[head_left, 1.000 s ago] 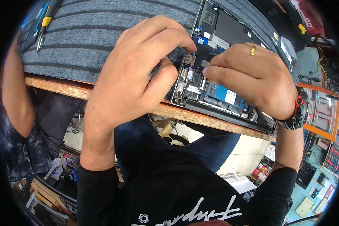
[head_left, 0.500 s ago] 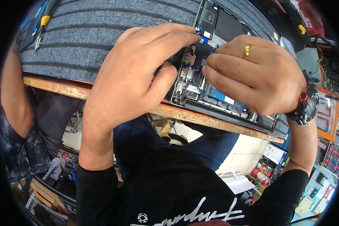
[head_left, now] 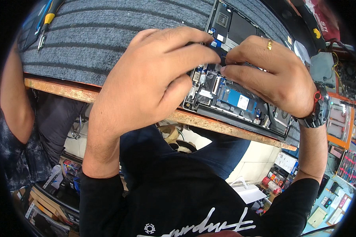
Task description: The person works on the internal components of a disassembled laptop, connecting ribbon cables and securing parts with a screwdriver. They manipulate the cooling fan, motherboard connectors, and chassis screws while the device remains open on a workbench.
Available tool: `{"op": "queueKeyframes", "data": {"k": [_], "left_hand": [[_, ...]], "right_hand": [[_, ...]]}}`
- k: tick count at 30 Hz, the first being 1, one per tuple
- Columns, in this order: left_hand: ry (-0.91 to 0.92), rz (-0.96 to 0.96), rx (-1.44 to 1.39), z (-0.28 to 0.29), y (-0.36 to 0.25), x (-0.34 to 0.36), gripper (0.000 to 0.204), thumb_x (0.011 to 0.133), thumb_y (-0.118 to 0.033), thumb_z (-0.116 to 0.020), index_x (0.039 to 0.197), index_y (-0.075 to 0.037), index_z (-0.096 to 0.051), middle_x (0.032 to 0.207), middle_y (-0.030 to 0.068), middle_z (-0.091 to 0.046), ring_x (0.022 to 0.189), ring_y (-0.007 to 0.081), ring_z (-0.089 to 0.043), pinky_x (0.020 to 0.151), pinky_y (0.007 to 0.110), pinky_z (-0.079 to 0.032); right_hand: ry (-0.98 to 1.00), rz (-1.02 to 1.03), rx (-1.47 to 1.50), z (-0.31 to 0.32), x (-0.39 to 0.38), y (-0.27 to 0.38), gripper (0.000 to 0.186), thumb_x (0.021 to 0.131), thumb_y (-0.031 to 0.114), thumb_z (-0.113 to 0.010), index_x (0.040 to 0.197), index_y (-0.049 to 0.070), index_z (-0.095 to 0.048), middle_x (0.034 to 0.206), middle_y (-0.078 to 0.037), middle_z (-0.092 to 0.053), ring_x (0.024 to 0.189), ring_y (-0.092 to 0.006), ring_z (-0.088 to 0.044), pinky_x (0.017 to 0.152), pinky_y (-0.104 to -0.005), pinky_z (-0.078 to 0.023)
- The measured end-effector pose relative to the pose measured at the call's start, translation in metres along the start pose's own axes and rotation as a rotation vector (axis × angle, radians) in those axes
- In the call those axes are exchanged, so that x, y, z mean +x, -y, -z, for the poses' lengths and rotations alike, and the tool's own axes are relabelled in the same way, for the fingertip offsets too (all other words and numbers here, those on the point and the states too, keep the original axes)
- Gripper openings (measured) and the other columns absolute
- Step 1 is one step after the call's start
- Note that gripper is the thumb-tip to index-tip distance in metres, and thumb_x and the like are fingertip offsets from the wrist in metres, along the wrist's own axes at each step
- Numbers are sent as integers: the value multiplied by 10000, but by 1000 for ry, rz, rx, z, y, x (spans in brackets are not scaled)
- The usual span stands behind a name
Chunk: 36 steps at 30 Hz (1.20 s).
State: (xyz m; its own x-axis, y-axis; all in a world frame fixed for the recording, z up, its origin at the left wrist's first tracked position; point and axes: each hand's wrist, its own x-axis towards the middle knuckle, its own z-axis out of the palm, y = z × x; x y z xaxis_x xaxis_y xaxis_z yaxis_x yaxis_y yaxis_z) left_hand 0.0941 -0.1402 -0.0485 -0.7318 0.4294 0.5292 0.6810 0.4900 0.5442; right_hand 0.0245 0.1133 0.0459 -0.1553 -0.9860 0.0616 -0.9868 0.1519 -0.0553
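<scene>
My left hand [head_left: 146, 87] and right hand [head_left: 271, 77] meet fingertip to fingertip, both pinching a small dark part [head_left: 221, 59] over the opened laptop [head_left: 233, 98]; laptop at one o'clock on grey striped mat [head_left: 106, 35]; screwdrivers [head_left: 45, 21] at eleven o'clock.

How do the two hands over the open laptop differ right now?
The left hand is bare, while the right hand wears a gold ring and a black wristwatch. The left hand comes in from the lower left, the right from the right side. Both pinch at the same small dark part above the open laptop.
</scene>
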Motion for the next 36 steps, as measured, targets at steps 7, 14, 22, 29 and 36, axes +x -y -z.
{"op": "queueKeyframes", "data": {"k": [7,14,22,29,36], "left_hand": [[59,-79,-22,-1,-2,0,527,691,-13,-566,1151,-81,-813,1400,178,-669,1299,373,-623,1105,505,-450],[75,-66,52,-4,-4,-1,538,708,-19,-565,1172,-108,-823,1413,156,-665,1335,366,-599,1120,512,-446],[71,-55,29,-4,-2,2,519,730,-2,-517,1154,-69,-808,1397,169,-665,1309,363,-605,1113,484,-447],[-114,98,-140,-2,0,3,469,744,54,-456,1107,2,-748,1287,170,-695,1141,281,-686,936,354,-511],[-119,102,-109,0,-2,1,447,740,96,-464,1088,14,-733,1184,135,-713,958,198,-679,728,271,-467]], "right_hand": [[-14,-39,35,-4,-18,2,354,752,-20,-753,1104,-5,-791,1039,-155,-701,879,-292,-697,708,-384,-564],[-127,-134,82,-7,-26,5,340,782,-40,-746,1115,11,-791,1050,-138,-703,867,-267,-691,722,-355,-557],[-210,-229,128,-12,-21,15,256,819,36,-837,1070,47,-788,1010,-112,-725,911,-270,-702,766,-359,-551],[-228,-278,109,-22,-13,24,269,807,92,-866,1066,67,-796,986,-91,-716,902,-266,-700,766,-359,-553],[-256,-353,139,-30,-8,29,230,810,83,-875,1014,57,-772,961,-91,-705,875,-255,-699,747,-347,-556]]}}
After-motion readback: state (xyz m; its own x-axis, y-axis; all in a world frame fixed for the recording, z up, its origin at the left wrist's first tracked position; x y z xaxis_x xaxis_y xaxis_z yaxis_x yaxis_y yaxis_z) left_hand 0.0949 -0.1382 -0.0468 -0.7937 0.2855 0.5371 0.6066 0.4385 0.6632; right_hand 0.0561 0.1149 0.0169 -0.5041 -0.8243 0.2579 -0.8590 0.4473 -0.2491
